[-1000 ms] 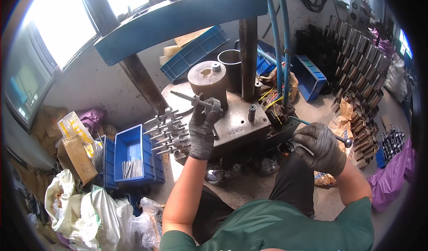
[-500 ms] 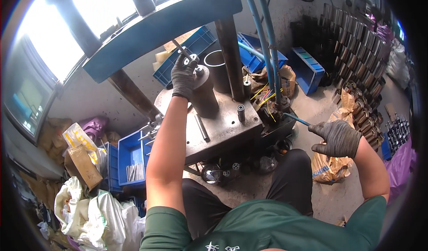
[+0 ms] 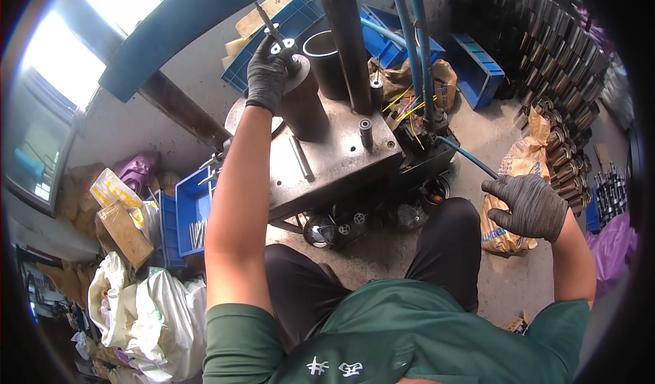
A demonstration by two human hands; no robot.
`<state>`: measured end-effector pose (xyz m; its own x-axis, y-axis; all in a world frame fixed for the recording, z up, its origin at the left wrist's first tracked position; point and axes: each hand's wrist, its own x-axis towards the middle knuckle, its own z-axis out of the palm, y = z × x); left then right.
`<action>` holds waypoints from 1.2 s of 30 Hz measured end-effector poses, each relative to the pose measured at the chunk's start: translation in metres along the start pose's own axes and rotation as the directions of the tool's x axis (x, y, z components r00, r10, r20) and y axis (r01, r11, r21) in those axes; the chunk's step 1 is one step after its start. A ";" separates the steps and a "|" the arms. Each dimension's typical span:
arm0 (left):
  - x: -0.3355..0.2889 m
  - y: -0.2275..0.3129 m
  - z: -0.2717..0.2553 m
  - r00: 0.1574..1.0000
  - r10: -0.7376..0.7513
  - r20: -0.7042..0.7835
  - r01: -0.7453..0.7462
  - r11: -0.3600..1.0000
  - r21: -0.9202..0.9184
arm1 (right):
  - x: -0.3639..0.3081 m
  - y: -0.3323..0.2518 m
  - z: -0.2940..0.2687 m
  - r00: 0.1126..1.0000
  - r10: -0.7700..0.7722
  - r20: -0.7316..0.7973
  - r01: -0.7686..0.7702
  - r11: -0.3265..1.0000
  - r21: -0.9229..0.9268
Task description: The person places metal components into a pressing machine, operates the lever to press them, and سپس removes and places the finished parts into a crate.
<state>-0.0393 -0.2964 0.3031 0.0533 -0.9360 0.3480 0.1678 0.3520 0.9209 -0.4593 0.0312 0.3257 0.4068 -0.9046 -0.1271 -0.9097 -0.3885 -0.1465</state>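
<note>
My gloved left hand (image 3: 266,77) is closed around the lower part of a thin metal shaft (image 3: 265,17) with bright round ends beside it. The shaft tilts over the top of a thick dark steel cylinder (image 3: 303,107), which stands on the press table (image 3: 334,162). Fingers hide where the parts meet. Out to the right, my gloved right hand (image 3: 530,206) is wrapped around the end of a blue lever (image 3: 467,155). A loose metal rod (image 3: 300,157) lies on the table, and a short hollow cylinder (image 3: 366,133) stands upright near its right edge.
The blue press beam (image 3: 170,29) spans above, with a dark column (image 3: 346,43) behind the cylinder. An open steel tube (image 3: 324,60) stands at the back. Blue crates (image 3: 477,77) and stacked metal tubes (image 3: 559,49) lie right; white sacks (image 3: 160,322) lie left.
The view has shifted, so the press sits higher in it. My right hand has drawn the lever's end down toward me. My left hand keeps its place at the shaft.
</note>
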 end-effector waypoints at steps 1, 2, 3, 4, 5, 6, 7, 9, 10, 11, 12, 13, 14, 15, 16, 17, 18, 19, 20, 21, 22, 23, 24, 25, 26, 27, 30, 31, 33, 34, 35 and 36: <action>0.002 -0.001 -0.001 1.000 -0.006 -0.004 0.006 1.000 0.018 | -0.003 -0.002 0.005 1.000 -0.017 0.021 0.018 1.000 -0.013; 0.003 -0.005 -0.007 1.000 0.015 0.002 -0.015 0.998 0.062 | -0.005 -0.005 0.010 0.998 -0.039 0.043 0.040 0.999 -0.026; 0.003 -0.004 -0.004 1.000 0.017 0.005 -0.018 0.996 0.093 | -0.012 -0.005 0.018 0.997 0.015 0.081 -0.014 1.000 -0.023; 0.002 -0.004 -0.002 1.000 0.019 0.007 -0.020 0.992 0.125 | -0.018 -0.003 0.029 0.999 -0.047 0.009 0.048 0.999 -0.018; 0.002 -0.003 -0.002 1.000 0.017 0.001 -0.017 0.992 0.125 | -0.022 -0.004 0.034 0.997 0.005 0.071 -0.004 1.000 -0.012; 0.001 -0.004 -0.002 0.999 0.040 0.011 -0.041 0.989 0.143 | -0.026 -0.006 0.038 0.989 0.057 0.133 -0.056 0.998 -0.010; 0.001 -0.005 -0.003 0.998 0.061 0.022 -0.064 0.985 0.161 | -0.030 -0.007 0.045 0.994 0.056 0.090 -0.058 0.998 0.018; 0.002 -0.006 0.000 1.000 0.025 0.002 -0.025 0.994 0.107 | -0.034 -0.010 0.051 0.996 0.055 0.065 -0.057 0.998 0.022; 0.002 -0.006 0.000 1.000 -0.015 -0.011 0.015 0.999 0.050 | -0.035 -0.011 0.054 0.997 0.060 0.039 -0.061 0.998 0.029; 0.002 -0.008 0.001 0.999 -0.042 0.003 0.042 0.998 -0.044 | -0.037 -0.010 0.056 0.997 0.065 0.030 -0.066 0.997 0.037; 0.004 -0.008 -0.001 0.999 -0.037 -0.001 0.037 0.998 -0.044 | -0.037 -0.010 0.058 0.998 0.061 0.027 -0.062 0.998 0.034; 0.005 -0.008 -0.003 1.000 -0.011 0.006 0.011 1.000 0.022 | -0.036 -0.009 0.060 0.998 0.065 0.022 -0.066 0.996 0.051; 0.005 -0.008 -0.003 1.000 0.012 0.016 -0.013 0.996 0.087 | -0.036 -0.009 0.060 0.997 0.074 0.018 -0.075 0.995 0.069; 0.005 -0.007 -0.003 1.000 -0.002 0.018 0.001 0.998 0.061 | -0.035 -0.009 0.060 0.997 0.072 0.017 -0.073 0.995 0.065; 0.005 -0.007 -0.005 1.000 0.001 0.016 -0.002 0.998 0.060 | -0.034 -0.009 0.059 0.998 0.067 0.017 -0.068 0.996 0.064; 0.003 -0.008 -0.003 0.999 0.018 0.029 -0.021 0.993 0.115 | -0.036 -0.009 0.058 0.998 0.067 0.018 -0.068 0.996 0.064; 0.002 -0.008 0.000 0.999 0.034 0.042 -0.041 0.985 0.170 | -0.036 -0.008 0.057 0.997 0.072 0.019 -0.073 0.995 0.062; 0.003 -0.008 0.002 0.998 0.032 0.046 -0.040 0.986 0.165 | -0.037 -0.009 0.055 0.998 0.067 0.013 -0.067 0.996 0.060; 0.006 -0.010 -0.002 0.993 0.039 0.114 -0.064 0.972 0.225 | -0.035 -0.009 0.054 0.998 0.055 0.008 -0.056 0.997 0.058; 0.009 -0.012 -0.006 0.982 0.040 0.184 -0.092 0.955 0.282 | -0.034 -0.010 0.052 0.998 0.056 0.010 -0.056 0.997 0.057; 0.013 -0.014 -0.009 0.982 0.038 0.185 -0.090 0.956 0.281 | -0.034 -0.011 0.050 0.998 0.054 0.014 -0.055 0.997 0.054; 0.016 -0.015 -0.010 0.982 0.001 0.186 -0.074 0.920 0.385 | -0.034 -0.011 0.048 0.998 0.056 0.018 -0.057 0.997 0.051; 0.019 -0.018 -0.010 0.977 -0.040 0.207 -0.038 0.933 0.359 | -0.034 -0.009 0.047 0.998 0.063 0.020 -0.064 0.997 0.051; 0.022 -0.021 -0.009 0.970 -0.079 0.228 -0.002 0.943 0.333 | -0.033 -0.007 0.046 0.997 0.066 0.028 -0.067 0.996 0.064; 0.024 -0.027 -0.009 0.961 -0.123 0.247 0.040 0.949 0.314 | -0.031 -0.004 0.046 0.997 0.067 0.038 -0.070 0.994 0.082; 0.034 -0.032 -0.021 0.946 0.066 0.317 -0.283 0.645 0.710 | -0.027 -0.007 0.040 0.998 0.056 0.024 -0.058 0.995 0.087; 0.042 -0.039 -0.039 0.813 0.255 0.523 -0.562 0.107 0.820 | -0.021 -0.007 0.030 1.000 0.031 0.005 -0.031 0.990 0.136; 0.041 -0.038 -0.045 0.795 0.235 0.559 -0.564 -0.056 0.824 | -0.021 -0.006 0.032 0.999 -0.026 -0.035 0.029 0.996 0.089; 0.028 -0.030 -0.026 0.760 0.195 0.619 -0.566 -0.270 0.779 | -0.027 0.000 0.043 0.999 0.011 0.048 -0.014 0.998 0.065; 0.020 -0.021 -0.015 0.746 0.181 0.641 -0.565 -0.338 0.753 | -0.030 0.002 0.046 0.992 0.032 0.125 -0.037 0.998 0.041; 0.005 -0.007 0.005 0.888 0.105 0.448 -0.457 0.317 0.831 | -0.031 0.002 0.045 0.982 0.058 0.177 -0.062 0.998 0.020; 0.001 -0.001 0.006 0.926 0.001 0.378 -0.303 0.598 0.742 | -0.030 0.001 0.042 0.983 0.053 0.175 -0.057 0.998 0.021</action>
<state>-0.0452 -0.2978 0.3032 -0.3224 -0.8629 0.3892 -0.6462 0.5011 0.5756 -0.4685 0.0652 0.2879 0.3667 -0.8792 -0.3044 -0.9295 -0.3323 -0.1599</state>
